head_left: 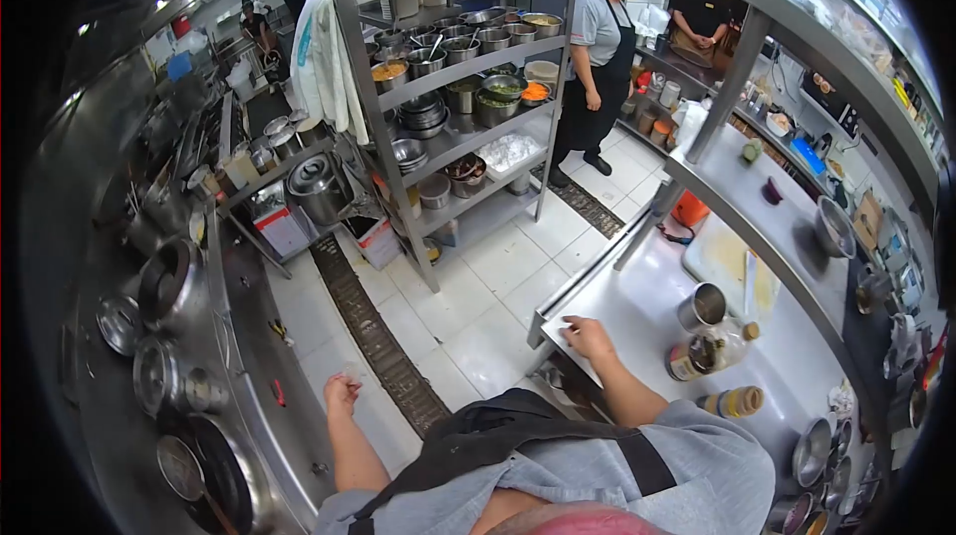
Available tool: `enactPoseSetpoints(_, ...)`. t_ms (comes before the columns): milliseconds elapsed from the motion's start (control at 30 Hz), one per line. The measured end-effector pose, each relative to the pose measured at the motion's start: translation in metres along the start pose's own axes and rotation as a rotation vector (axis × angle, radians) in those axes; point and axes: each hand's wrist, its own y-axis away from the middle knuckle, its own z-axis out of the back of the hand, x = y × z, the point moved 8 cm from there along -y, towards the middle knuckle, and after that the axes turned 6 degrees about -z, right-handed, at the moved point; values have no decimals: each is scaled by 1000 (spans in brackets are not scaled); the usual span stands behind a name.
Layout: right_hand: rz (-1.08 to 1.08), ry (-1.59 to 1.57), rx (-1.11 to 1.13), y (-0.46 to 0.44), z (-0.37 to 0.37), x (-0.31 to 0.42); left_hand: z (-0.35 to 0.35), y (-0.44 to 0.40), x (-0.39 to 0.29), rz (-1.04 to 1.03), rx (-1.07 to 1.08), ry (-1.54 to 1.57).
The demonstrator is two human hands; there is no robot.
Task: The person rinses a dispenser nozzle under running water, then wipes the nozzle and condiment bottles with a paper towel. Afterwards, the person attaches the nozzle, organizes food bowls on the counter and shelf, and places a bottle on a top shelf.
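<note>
My left hand (344, 391) hangs over the floor beside the left-hand counter, its fingers curled in. Something pale and small shows at the fingertips, too blurred to name. Over the near corner of the steel worktable (637, 311) is my right hand (590, 338), fingers loosely bent and apart, with nothing visible in it; whether it touches the surface I cannot tell. To its right stand a metal cup (703, 306), a dark-filled jar (690, 358), a clear bottle (735, 341) and a jar lying tilted (732, 403). Farther back, a knife (749, 281) lies on a cutting board (712, 261).
A steel rack (468, 132) with several pots and bowls stands ahead. A floor drain grate (383, 346) runs through the tiles. Woks and lids (154, 376) line the left counter. A person in a dark apron (602, 67) stands beyond the rack; others are farther back.
</note>
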Motion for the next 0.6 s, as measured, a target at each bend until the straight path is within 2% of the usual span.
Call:
enactPoseSetpoints(67,-47,-25,-14,-18,7,-4,-24,-26,-15,-27,23,-141)
enactPoseSetpoints(133,-162,-44,-7,-35,15,-13,-28,-48,-13,-40,0,-146)
enactPoseSetpoints(200,-168,-34,-30,-66,21,-19,-34,-73,2,-6,70,-112)
enactPoseSetpoints(267,-270,-216,-202,-90,32,-28,-14,-81,22,46,-93,-294)
enactPoseSetpoints(333,-347,-556,-271,-133,34,-48,24,-103,56,139,82,-1230)
enactPoseSetpoints(367,-394,-705,-300,-158,35,-55,41,-103,77,99,353,-1732)
enactPoseSetpoints(400,-429,-824,-334,-181,43,-51,12,-3,10,-88,431,-1698)
enactPoseSetpoints(433,-471,-947,-370,-200,50,-45,42,-26,57,-43,443,-1610)
enactPoseSetpoints(467,-456,-969,-349,-228,52,-39,58,-19,67,-522,484,-1657)
enactPoseSetpoints(533,-365,-1104,-490,-274,69,-36,100,-15,61,-149,277,-1507)
enactPoseSetpoints(600,-331,-1115,-486,-325,69,-30,112,-19,36,55,67,-1305)
